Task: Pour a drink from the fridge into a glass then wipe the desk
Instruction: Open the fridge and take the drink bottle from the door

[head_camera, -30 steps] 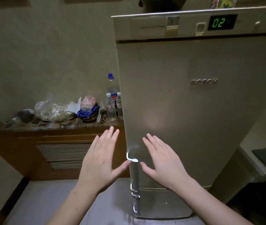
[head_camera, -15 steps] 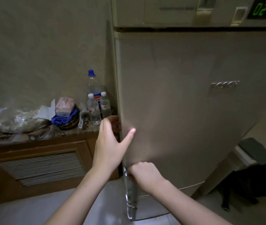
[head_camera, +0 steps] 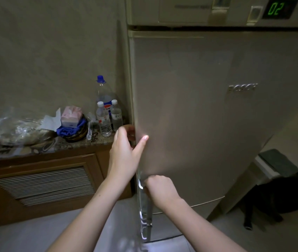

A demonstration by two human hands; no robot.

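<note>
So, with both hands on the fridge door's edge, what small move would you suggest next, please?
Probably pull the door open: it looks shut, the left hand has its grip around the edge, and the right hand is closed on the handle.

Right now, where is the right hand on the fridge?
In the head view, the right hand is closed on the chrome handle at the fridge door's left edge, below the left hand.

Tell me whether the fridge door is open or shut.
Shut, or barely cracked: the fridge door sits flush. Left hand grips its edge; right hand holds the handle.
</note>
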